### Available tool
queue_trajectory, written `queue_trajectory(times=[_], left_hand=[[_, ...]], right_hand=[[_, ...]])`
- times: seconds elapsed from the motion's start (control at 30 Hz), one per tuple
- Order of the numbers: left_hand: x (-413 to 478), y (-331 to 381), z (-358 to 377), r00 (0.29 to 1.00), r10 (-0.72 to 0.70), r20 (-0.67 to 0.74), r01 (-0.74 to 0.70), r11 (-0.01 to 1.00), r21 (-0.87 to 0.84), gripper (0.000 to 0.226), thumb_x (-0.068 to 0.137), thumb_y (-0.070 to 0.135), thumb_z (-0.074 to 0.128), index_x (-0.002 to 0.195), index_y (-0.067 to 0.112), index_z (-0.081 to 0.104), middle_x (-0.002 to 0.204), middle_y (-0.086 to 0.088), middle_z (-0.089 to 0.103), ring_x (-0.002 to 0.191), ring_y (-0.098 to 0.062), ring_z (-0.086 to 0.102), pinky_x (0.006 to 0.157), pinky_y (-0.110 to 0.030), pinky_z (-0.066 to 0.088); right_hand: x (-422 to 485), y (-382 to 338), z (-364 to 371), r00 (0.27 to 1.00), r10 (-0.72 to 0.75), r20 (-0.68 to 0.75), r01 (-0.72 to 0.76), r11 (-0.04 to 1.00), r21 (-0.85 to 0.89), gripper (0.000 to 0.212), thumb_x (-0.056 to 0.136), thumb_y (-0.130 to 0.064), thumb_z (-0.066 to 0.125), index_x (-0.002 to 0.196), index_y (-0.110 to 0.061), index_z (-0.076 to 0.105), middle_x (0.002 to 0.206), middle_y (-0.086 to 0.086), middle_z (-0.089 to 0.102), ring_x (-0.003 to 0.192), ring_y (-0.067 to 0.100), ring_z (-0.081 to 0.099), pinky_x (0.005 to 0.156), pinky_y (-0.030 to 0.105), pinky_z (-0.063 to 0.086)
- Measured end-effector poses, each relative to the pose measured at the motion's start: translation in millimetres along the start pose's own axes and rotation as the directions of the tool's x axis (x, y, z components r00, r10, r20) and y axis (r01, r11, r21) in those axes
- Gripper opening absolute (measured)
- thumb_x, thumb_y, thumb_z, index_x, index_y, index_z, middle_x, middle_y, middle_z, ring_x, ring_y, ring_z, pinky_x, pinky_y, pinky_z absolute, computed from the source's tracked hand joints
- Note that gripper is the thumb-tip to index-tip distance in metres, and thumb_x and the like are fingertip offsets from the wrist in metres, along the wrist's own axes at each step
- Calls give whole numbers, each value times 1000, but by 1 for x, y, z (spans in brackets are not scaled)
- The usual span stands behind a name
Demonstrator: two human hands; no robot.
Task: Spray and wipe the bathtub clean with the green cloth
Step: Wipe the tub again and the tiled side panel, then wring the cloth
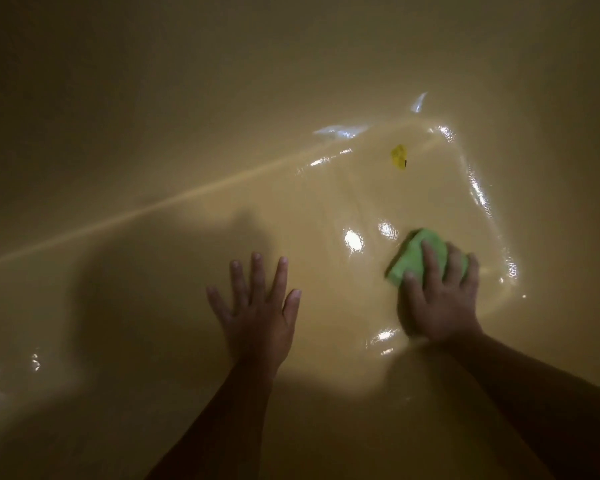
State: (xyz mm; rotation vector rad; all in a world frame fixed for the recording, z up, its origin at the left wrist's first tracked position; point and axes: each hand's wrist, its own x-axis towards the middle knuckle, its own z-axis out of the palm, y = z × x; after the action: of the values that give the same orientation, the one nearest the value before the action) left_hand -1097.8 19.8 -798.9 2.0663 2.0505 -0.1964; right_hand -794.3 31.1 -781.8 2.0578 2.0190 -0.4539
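Observation:
I look down into a dim, tan bathtub [187,150] whose floor shines wet on the right. My right hand [440,299] presses a folded green cloth [411,258] flat against the wet tub floor, fingers spread over it. My left hand [260,303] lies flat on the tub floor to the left of the cloth, fingers straight and splayed, holding nothing. No spray bottle is in view.
A small yellow object [399,156] with a dark spot lies on the tub floor beyond the cloth. The tub's curved wall rises at the right and far side, with bright glints on the wet surface. My shadow darkens the near left floor.

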Motion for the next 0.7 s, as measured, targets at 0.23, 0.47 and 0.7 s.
queue_trajectory(times=[0.23,0.47,0.7], left_hand=[[0,-3,4,1000,8,-2,-8,1000,-30,64,105,62,24,165,41,13,174,-6,14,160,-39,4,118,-73,6],[-21,-46,4,997,78,-28,-80,991,-108,58,107,48,29,163,32,29,172,-1,24,160,-30,16,124,-61,17],[-58,-131,11,996,24,-84,-24,1000,8,61,108,51,33,164,26,30,170,-3,27,158,-33,22,123,-63,19]], right_hand=[[55,-70,-20,971,204,-122,-172,958,230,71,100,-57,28,164,-25,27,166,24,22,150,56,12,120,67,10],[-54,-122,13,906,-413,90,405,909,97,63,106,-55,27,165,-33,21,171,13,17,156,49,-1,122,71,8],[21,-190,5,801,-599,17,596,799,81,63,103,-56,34,162,-34,29,167,11,29,155,49,12,123,68,8]])
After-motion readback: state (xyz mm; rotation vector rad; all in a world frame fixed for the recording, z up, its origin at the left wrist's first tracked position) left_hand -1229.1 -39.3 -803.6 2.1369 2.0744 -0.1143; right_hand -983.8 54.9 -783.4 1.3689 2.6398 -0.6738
